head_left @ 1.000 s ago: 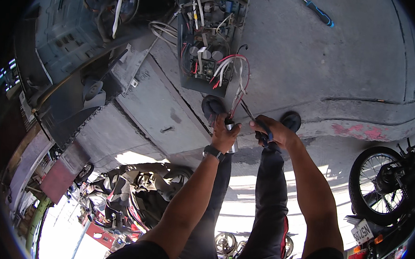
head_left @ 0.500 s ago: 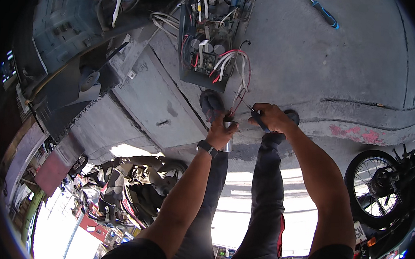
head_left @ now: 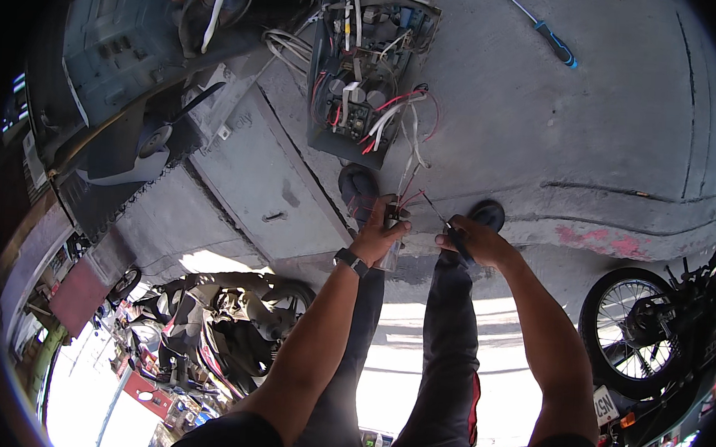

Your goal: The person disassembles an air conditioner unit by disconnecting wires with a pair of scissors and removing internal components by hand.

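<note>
My left hand (head_left: 373,239) is closed around a silver metal cylinder (head_left: 389,257), with thin wires at its top end. From there the wires run up to an opened metal case (head_left: 348,147) full of circuit parts, where a bundle of white and red leads (head_left: 387,119) hangs out. In my right hand (head_left: 486,241) is a slim-tipped hand tool with a dark handle (head_left: 460,244); its exact kind is unclear. The tool points up and left, its tip close to the end of a red wire (head_left: 412,199). Whether tip and wire touch cannot be made out.
A blue-and-black screwdriver (head_left: 556,45) lies on the concrete at the upper right. A large machine housing (head_left: 115,37) and a metal fan blade (head_left: 157,140) are at the left. Motorcycles (head_left: 222,330) stand lower left and at the right, a wheel (head_left: 591,320) showing.
My right hand has drawn slightly down with the tool, whose tip now sits lower. A red wire end now sticks out toward it. The view has shifted a little.
</note>
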Tool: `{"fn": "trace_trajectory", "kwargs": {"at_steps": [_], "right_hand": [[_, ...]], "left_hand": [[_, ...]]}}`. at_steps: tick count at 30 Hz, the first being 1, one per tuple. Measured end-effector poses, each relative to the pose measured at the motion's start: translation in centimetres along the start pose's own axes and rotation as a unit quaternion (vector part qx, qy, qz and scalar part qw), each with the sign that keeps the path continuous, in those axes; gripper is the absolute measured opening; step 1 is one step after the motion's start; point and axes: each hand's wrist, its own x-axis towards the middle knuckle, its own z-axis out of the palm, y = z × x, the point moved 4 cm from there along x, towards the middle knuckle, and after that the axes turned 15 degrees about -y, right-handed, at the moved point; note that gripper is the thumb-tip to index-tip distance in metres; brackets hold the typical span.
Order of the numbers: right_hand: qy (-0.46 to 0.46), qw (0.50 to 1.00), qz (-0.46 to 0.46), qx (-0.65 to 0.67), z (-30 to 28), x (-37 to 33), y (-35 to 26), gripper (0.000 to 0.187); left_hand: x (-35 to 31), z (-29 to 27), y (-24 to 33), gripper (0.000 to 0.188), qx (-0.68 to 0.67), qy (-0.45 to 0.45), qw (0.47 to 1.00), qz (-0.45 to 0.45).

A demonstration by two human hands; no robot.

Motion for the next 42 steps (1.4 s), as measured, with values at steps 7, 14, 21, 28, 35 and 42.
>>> {"fn": "trace_trajectory", "kwargs": {"at_steps": [7, 14, 21, 28, 35, 42], "right_hand": [[0.03, 0.996, -0.069, -0.045, -2.3, 4.9, -1.6, 0.065], [0.028, 0.982, -0.045, -0.179, -3.1, 4.4, -2.4, 0.049], [0.037, 0.986, -0.031, -0.161, -0.9, -1.6, 1.3, 0.049], [0.026, 0.979, 0.057, -0.192, 1.8, -1.0, -3.5, 0.055], [-0.026, 0.987, -0.009, -0.159, 0.0, 4.1, -2.9, 0.063], [-0.03, 0.99, -0.046, -0.13, -0.9, 4.1, -2.9, 0.053]], "left_hand": [[0.7, 1.0, 0.1, 0.055, -0.123, -0.114, 0.986, 0.018], [0.5, -1.0, -0.9, 0.042, -0.079, -0.057, 0.995, -0.014], [0.3, -1.7, -1.5, 0.041, 0.237, 0.091, 0.963, 0.087], [-0.2, 2.7, 0.2, 0.042, 0.307, 0.122, 0.938, 0.108], [-0.5, 2.7, 0.0, 0.045, 0.309, 0.075, 0.945, 0.082], [-0.4, 1.9, 0.0, 0.052, 0.278, 0.028, 0.952, 0.124]]}}
